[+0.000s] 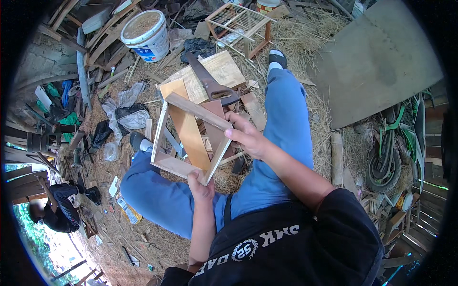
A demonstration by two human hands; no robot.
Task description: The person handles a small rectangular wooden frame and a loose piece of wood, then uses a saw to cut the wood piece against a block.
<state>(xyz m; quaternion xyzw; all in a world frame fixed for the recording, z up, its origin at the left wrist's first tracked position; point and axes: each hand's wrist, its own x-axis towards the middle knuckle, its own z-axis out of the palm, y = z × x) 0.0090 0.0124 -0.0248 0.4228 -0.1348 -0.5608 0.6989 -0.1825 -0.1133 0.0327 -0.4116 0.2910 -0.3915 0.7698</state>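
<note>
Both of my hands hold a four-sided wooden frame (196, 110) tilted up above my lap. My left hand (203, 187) grips its lower corner, thumb on the near strip. My right hand (248, 137) is closed round its right corner, with the thumb on the outside. Through the opening shows a smooth yellowish board (187, 127); whether it touches the frame, I cannot tell. Just beyond lies a handsaw (206, 78) with a dark blade and brown handle, resting on a thick pale plank (226, 66).
A white bucket (146, 38) stands at the far left, and a slatted wooden rack (238, 21) at the far middle. To the right are a large flat sheet (377, 62) and a green motorbike (389, 148). Another person (59, 207) sits at the left. Straw and wood scraps cover the ground.
</note>
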